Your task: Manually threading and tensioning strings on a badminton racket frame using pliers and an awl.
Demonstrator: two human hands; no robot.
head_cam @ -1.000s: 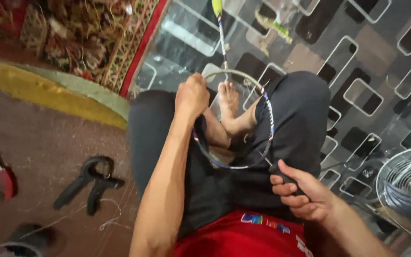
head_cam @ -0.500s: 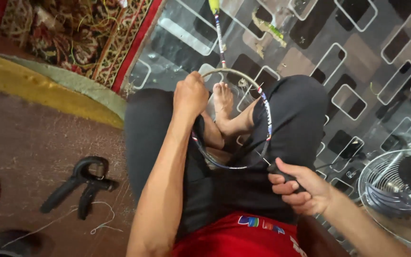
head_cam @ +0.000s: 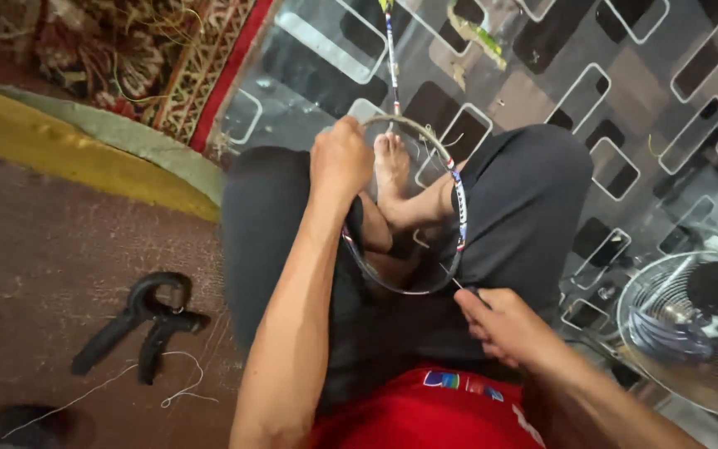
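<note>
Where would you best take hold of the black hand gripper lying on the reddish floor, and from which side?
Probably from above, around one of the two handles of the black hand gripper. They lie flat on the reddish floor, splayed apart toward the lower left, with bare floor between. The coiled spring end at upper right is bulkier. Neither the left hand nor the right hand is near it.

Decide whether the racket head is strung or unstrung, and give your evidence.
Unstrung, as far as shows: through the racket frame the foot and trousers appear with no string grid. The left hand grips its rim; the right hand pinches something thin at its lower edge.
</note>
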